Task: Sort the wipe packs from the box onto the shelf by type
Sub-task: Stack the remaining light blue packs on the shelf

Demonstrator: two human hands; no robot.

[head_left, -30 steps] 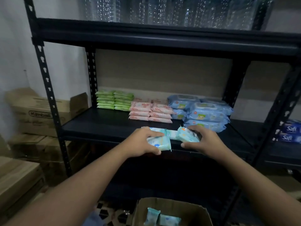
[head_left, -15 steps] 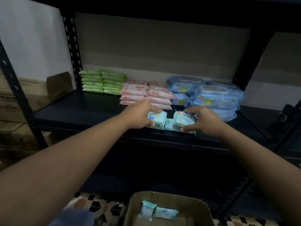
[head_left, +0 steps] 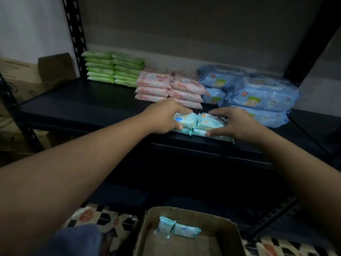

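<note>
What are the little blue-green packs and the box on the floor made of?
The teal wipe packs look like thin, glossy plastic film: they shine and have crimped, wrinkly ends. The box looks like plain brown cardboard, matte, with bent, raw-edged flaps. The shelf under the packs seems dark painted metal, though that is less certain.

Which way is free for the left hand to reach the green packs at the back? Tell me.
Probably yes: left of the pink stacks, bare shelf leads to the green packs. But the left hand holds a teal pack.
</note>
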